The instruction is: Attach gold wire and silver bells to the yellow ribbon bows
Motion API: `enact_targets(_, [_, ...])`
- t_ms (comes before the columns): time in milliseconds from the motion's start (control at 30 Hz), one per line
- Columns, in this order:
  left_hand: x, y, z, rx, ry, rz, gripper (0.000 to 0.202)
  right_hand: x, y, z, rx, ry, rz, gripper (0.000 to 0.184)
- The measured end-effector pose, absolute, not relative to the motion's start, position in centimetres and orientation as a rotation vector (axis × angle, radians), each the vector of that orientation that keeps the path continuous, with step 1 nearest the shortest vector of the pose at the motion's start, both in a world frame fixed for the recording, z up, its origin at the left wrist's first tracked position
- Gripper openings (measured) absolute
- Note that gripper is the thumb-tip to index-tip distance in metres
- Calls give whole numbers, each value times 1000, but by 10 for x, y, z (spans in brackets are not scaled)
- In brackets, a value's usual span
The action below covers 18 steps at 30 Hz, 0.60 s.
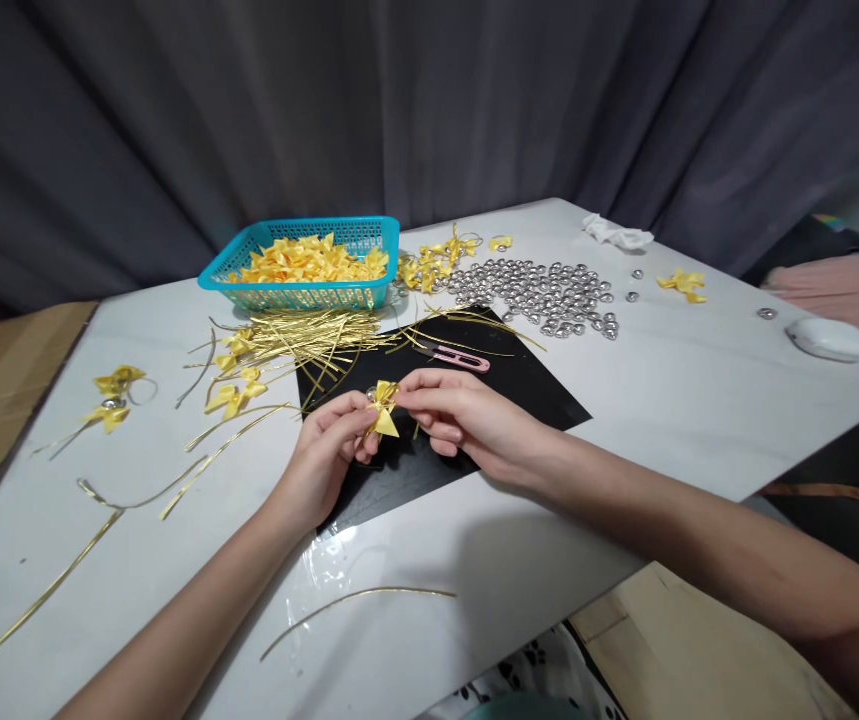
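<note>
Over a black mat [534, 375], my left hand [335, 435] pinches a yellow ribbon bow [384, 412] between thumb and fingers. My right hand [455, 410] closes its thumb and forefinger at the bow's right edge. A small silver bell or bead shows beside the bow at my left fingertips; its exact form is partly hidden. Just beyond my hands lie pink-handled thread snips [455, 355] on the mat. A pile of gold twist ties [316, 335] lies at the mat's far left, with loose yellow bows [234, 397] next to it.
A blue basket [298, 295] of yellow bows stands at the back. Many silver beads [541, 290] spread right of it, near finished-looking bow pieces [433, 265]. A white tissue [616, 232] and a white oval object [830, 340] lie rightward. Cardboard [13, 370] borders the left.
</note>
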<state>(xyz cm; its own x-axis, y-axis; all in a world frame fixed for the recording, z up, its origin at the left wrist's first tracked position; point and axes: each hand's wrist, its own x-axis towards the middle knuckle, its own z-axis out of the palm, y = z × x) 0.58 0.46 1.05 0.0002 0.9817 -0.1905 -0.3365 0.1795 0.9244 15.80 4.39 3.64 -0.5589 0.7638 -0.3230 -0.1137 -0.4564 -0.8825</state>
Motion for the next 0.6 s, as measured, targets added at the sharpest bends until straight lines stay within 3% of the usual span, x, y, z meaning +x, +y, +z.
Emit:
enact_targets(267, [5, 5, 9, 767, 1046, 1269, 16, 155, 47, 34, -1182, -1450, 1752, 9])
enact_targets(433, [5, 7, 8, 740, 1025, 1311, 14, 162, 55, 46, -1087, -2000, 1565, 13])
enact_targets(600, [5, 8, 9, 717, 1024, 1331, 14, 188, 73, 66, -972, -2130, 1445, 14])
